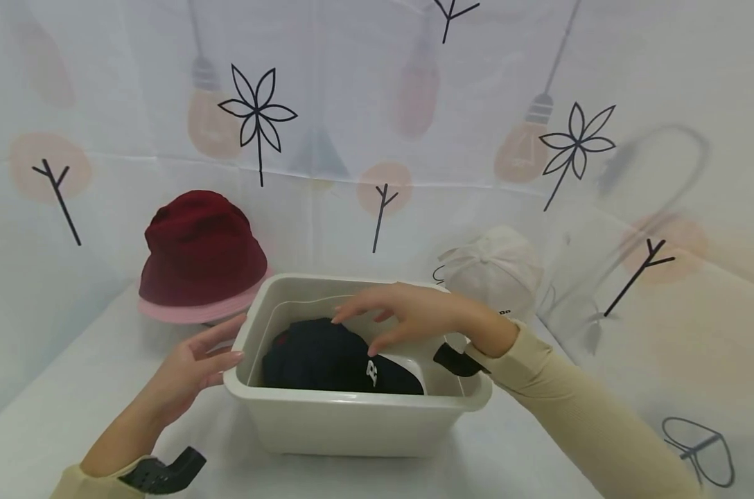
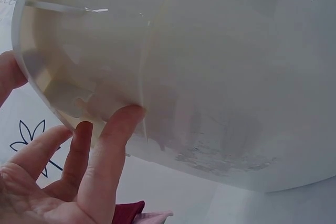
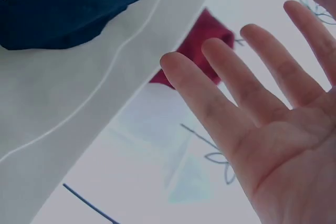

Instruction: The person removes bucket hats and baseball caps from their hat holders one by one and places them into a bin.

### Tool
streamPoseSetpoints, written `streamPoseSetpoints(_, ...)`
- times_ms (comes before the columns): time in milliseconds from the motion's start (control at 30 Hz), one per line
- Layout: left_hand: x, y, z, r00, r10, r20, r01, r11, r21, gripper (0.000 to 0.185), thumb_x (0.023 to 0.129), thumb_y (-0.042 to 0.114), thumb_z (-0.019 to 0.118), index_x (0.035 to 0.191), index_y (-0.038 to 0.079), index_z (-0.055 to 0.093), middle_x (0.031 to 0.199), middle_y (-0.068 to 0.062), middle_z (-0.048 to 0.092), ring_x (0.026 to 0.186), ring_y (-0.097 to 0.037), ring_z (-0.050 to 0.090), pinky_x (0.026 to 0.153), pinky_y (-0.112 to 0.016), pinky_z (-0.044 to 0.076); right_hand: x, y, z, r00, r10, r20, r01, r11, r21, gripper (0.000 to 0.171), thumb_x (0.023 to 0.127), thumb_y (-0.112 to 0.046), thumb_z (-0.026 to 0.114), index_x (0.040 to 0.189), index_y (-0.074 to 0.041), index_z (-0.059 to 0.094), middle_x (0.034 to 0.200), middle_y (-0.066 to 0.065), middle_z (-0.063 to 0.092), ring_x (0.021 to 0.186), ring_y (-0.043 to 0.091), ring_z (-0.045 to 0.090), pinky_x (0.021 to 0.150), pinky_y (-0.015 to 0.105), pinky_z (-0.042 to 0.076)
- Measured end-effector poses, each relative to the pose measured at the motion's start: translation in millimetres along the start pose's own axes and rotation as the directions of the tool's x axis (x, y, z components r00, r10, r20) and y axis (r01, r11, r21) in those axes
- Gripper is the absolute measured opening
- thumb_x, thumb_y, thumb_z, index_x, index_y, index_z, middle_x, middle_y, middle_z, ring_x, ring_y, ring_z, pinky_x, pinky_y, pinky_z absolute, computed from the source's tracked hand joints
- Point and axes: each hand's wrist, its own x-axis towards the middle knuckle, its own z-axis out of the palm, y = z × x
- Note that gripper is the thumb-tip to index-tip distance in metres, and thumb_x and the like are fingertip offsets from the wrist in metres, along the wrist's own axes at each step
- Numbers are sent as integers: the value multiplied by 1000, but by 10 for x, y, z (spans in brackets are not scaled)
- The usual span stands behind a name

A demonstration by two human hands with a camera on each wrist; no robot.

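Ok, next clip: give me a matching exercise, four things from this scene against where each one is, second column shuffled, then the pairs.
Things
1. dark cap
2. red bucket hat
3. white cap
4. left hand

Places
A. behind the tub, on its right side
B. at the tub's left outer wall, fingers straight
C. inside the tub
D. behind the tub, on its left side

Pairs: 1-C, 2-D, 3-A, 4-B

The right hand hovers over the tub, open, holding nothing.
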Motion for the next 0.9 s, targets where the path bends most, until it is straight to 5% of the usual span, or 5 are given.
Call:
streamPoseSetpoints(200,-2,-5,-13,1000,4,2,-4,1000,-9,61,90,13,60,144,6,33,136,-6,45,107,-6,55,82,-35,49,-276,-97,46,991,-26,-134,23,1000,-18,51,84,-18,70,131,-14,51,136,-2,47,128,12,36,94,33,43)
streamPoseSetpoints(367,-2,-11,-9,1000,3,1,-3,1000,-6,61,90,14,61,144,7,34,138,-11,43,108,-6,54,82,-35,49,-489,-108,129,959,-54,-277,38,997,-62,54,83,-14,71,133,-13,49,136,-2,47,123,14,43,92,33,44)
streamPoseSetpoints(633,-4,-2,-14,1000,10,-3,-10,1000,-11,61,90,13,60,144,6,34,135,-7,46,106,-5,55,82,-35,50,-761,-19,263,865,-111,-490,45,988,-145,57,76,-5,76,128,-6,53,129,5,53,115,17,51,83,34,50)
streamPoseSetpoints(900,8,6,12,1000,-3,-10,3,1000,-3,62,89,14,61,144,7,34,140,-14,41,109,-8,54,83,-38,49,-985,80,362,761,-44,-648,-51,991,-127,59,69,2,78,124,-5,57,122,5,58,111,13,53,81,28,50)
